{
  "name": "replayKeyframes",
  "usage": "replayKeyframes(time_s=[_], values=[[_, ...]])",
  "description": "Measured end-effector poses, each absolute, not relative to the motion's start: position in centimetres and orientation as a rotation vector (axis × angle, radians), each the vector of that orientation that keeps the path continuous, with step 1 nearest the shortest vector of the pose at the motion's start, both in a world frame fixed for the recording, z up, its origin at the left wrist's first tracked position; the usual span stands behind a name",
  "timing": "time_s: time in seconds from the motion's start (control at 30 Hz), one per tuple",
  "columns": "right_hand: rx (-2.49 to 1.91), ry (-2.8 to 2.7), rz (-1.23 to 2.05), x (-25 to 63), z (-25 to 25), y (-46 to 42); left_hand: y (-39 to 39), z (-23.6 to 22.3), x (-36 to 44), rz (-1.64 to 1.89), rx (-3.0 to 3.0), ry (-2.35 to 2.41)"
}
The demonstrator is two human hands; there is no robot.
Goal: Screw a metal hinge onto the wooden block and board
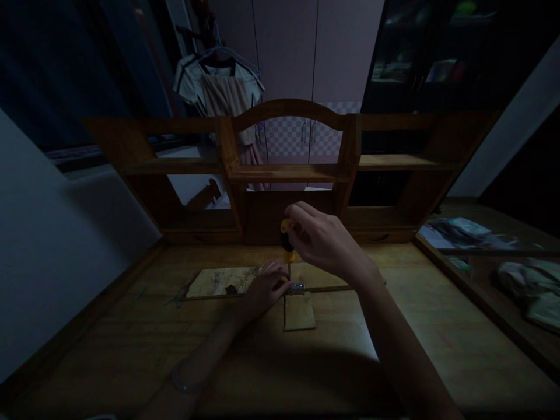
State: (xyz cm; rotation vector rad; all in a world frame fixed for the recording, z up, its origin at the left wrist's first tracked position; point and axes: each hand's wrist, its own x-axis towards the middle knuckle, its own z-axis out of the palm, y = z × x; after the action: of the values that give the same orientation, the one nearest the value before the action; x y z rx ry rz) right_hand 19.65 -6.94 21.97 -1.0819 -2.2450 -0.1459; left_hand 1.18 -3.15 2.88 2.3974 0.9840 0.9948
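Note:
My right hand (321,239) is closed round the yellow-and-black handle of a screwdriver (286,236), held upright with its tip down near a small metal fitting (297,287). The fitting sits on a thin wooden strip (332,289) that crosses some flat wooden boards (219,281). My left hand (265,290) rests on the boards just left of the fitting, fingers curled and pressing by the screwdriver's tip. A small board piece (299,312) lies below the strip.
All of this lies on a wooden desk (131,338) with a shelf unit (284,172) at its back. Small metal bits (175,300) lie left of the boards. Papers and cloth (520,280) lie at the right. Clothes hang behind on a wardrobe. The room is dim.

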Motion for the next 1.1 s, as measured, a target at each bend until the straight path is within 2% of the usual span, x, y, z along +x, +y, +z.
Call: replayKeyframes(time_s=[0.17,0.63,1.1], values=[[-1.047,-2.294,-0.001,19.8,22.0,-7.1,-3.1,3.0,1.2,0.979,2.407,0.985],[-1.168,-2.291,-0.322,19.2,20.9,-5.9,-3.3,3.2,1.3,0.914,2.52,0.98],[-1.163,-2.286,-0.238,19.2,21.3,-6.6,-3.1,3.2,1.2,0.862,2.507,0.975]])
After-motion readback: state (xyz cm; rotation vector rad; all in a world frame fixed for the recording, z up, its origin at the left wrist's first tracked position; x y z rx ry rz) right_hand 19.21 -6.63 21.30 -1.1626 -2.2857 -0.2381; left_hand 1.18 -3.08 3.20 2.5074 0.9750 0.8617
